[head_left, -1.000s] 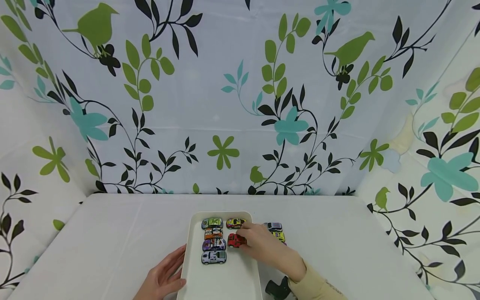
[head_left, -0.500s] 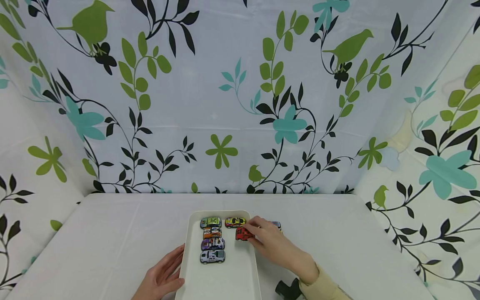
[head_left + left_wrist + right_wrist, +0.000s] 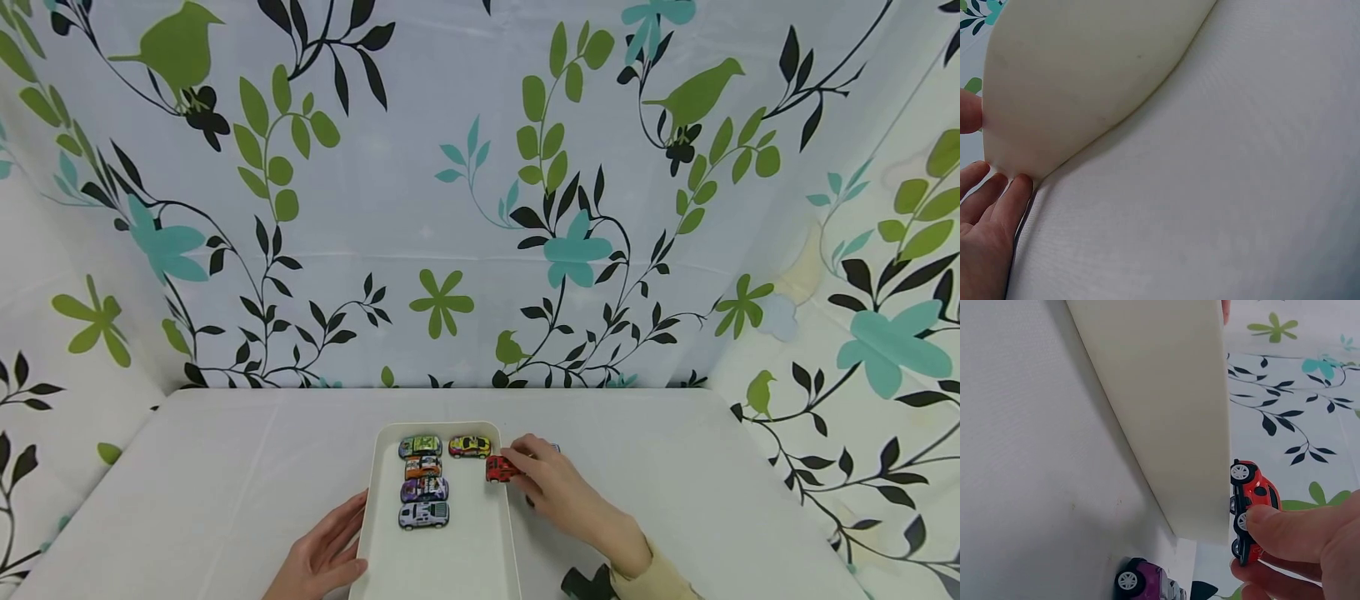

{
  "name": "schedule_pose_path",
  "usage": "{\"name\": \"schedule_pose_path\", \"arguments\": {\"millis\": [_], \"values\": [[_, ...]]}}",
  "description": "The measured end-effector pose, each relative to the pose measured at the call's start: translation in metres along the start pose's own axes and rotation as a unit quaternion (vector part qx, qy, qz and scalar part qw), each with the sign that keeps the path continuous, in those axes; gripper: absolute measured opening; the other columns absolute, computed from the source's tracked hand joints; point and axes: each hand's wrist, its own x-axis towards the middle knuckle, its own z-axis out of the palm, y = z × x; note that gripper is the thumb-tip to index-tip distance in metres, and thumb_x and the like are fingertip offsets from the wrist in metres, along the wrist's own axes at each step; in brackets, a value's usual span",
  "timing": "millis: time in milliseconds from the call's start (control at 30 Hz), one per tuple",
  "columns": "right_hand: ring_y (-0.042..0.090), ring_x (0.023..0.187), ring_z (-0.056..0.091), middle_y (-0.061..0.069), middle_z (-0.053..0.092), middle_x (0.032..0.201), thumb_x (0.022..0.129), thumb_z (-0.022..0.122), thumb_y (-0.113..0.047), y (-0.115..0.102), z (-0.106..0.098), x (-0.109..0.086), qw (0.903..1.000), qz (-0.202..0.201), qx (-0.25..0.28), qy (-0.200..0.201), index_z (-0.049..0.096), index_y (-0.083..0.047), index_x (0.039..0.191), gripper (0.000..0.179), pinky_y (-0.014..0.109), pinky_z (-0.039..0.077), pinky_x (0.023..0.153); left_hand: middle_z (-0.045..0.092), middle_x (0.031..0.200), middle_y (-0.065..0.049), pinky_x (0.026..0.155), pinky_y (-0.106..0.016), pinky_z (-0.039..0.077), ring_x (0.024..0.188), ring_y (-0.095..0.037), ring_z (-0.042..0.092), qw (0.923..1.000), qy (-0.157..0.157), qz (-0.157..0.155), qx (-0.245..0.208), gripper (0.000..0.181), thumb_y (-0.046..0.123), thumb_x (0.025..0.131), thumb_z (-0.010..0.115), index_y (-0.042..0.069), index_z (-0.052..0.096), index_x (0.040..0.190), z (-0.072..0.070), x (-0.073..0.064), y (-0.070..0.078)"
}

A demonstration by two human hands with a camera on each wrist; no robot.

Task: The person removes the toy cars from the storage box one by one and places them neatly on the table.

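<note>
My right hand [image 3: 562, 492] pinches a red toy car [image 3: 498, 468] between thumb and fingers over the tray's right rim. In the right wrist view the red toy car [image 3: 1254, 503] is raised beside the rim, its wheels turned toward the tray wall. The white tray [image 3: 472, 558] holds a column of toy cars: green [image 3: 420, 447], orange [image 3: 423, 467], purple [image 3: 424, 489] and silver-grey [image 3: 423, 515]. A yellow toy car [image 3: 469, 447] sits alone at its back right. My left hand [image 3: 322, 550] rests against the tray's left outer wall, fingertips touching it.
Right of the tray, a purple toy car [image 3: 1147, 581] stands on the white table [image 3: 225, 483]; my right hand mostly hides the cars there in the head view. A black object [image 3: 588, 583] lies by my right wrist. Patterned cloth [image 3: 450, 208] hangs behind.
My right hand has lifted the red toy car from beside the orange one and carried it rightward to the tray's right rim. The left hand stays at the tray.
</note>
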Motion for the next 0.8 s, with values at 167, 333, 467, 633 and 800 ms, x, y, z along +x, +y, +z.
{"name": "schedule_pose_path", "arguments": {"millis": [167, 333, 467, 633, 800], "values": [[0.017, 0.103, 0.059, 0.006, 0.06, 0.117, 0.089, 0.072, -0.001, 0.004, 0.003, -0.004, 0.9996, -0.003, 0.001, 0.028, 0.067, 0.0, 0.124, 0.035, 0.031, 0.059, 0.085, 0.014, 0.163, -0.025, 0.108, -0.024, 0.047, 0.119, 0.015, 0.049, 1.0, -0.003, 0.001, -0.004, 0.079, 0.004, 0.094, 0.065, -0.005, 0.017, 0.157, -0.001, 0.0, -0.001], [0.017, 0.105, 0.059, 0.006, 0.06, 0.118, 0.09, 0.072, -0.002, 0.007, 0.003, -0.007, 0.9993, 0.011, 0.008, 0.035, 0.067, -0.001, 0.125, 0.035, 0.03, 0.06, 0.086, 0.015, 0.163, -0.026, 0.107, -0.024, 0.048, 0.121, 0.013, 0.049, 1.0, -0.004, 0.006, -0.004, 0.079, 0.003, 0.094, 0.065, -0.005, 0.018, 0.156, -0.001, 0.0, -0.003], [0.017, 0.106, 0.059, 0.005, 0.06, 0.119, 0.09, 0.071, -0.001, 0.013, 0.001, -0.011, 0.9983, 0.024, 0.016, 0.05, 0.067, -0.002, 0.125, 0.035, 0.03, 0.06, 0.087, 0.018, 0.163, -0.025, 0.107, -0.025, 0.048, 0.123, 0.011, 0.049, 1.0, 0.005, -0.002, 0.001, 0.079, 0.005, 0.093, 0.067, -0.004, 0.02, 0.156, 0.0, 0.001, -0.002], [0.018, 0.105, 0.061, 0.006, 0.061, 0.119, 0.087, 0.073, 0.003, 0.023, 0.001, -0.018, 0.9963, 0.024, 0.013, 0.081, 0.068, -0.002, 0.123, 0.037, 0.031, 0.061, 0.085, 0.019, 0.163, -0.022, 0.107, -0.025, 0.048, 0.12, 0.013, 0.05, 0.9998, 0.015, -0.017, 0.001, 0.081, 0.007, 0.092, 0.069, -0.002, 0.021, 0.156, 0.001, 0.002, -0.001], [0.02, 0.105, 0.062, 0.008, 0.062, 0.118, 0.083, 0.074, 0.008, 0.033, 0.001, -0.022, 0.9946, 0.015, 0.01, 0.102, 0.069, -0.001, 0.121, 0.039, 0.033, 0.061, 0.084, 0.019, 0.163, -0.023, 0.107, -0.025, 0.048, 0.119, 0.014, 0.051, 0.9997, 0.017, -0.018, -0.001, 0.081, 0.006, 0.092, 0.069, -0.003, 0.021, 0.156, 0.001, 0.001, 0.0]]}}
